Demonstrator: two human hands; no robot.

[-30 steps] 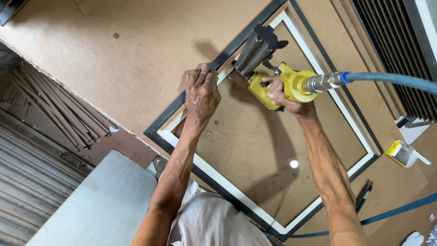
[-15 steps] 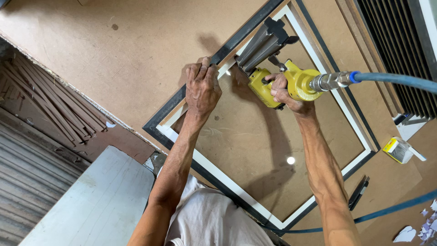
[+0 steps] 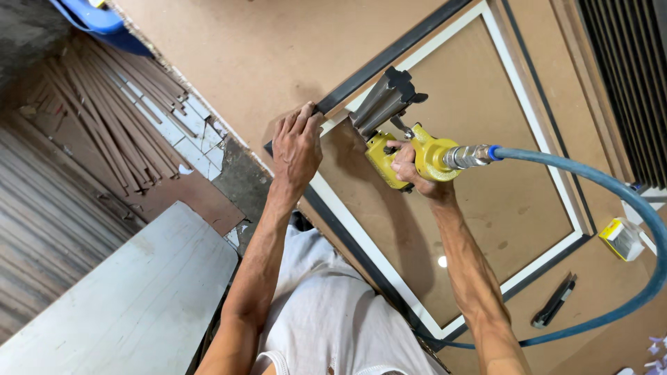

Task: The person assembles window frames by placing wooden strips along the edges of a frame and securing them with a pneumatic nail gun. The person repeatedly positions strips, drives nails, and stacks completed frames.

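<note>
Even, fairly bright light is falling across the brown board. Soft shadows are lying just beside the left hand and below the yellow nail gun, so the source is probably sitting overhead. A small white glare spot is shining lower centre on the panel. The upper left and left edge are falling dimmer. Focus is holding sharp at centre; the lines are bending slightly toward the corners.

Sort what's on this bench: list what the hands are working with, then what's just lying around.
In use:
left hand pressing the frame corner
right hand gripping the yellow nail gun
blue air hose

Lying about:
small yellow box
black utility knife
wooden strips beside the bench
</note>
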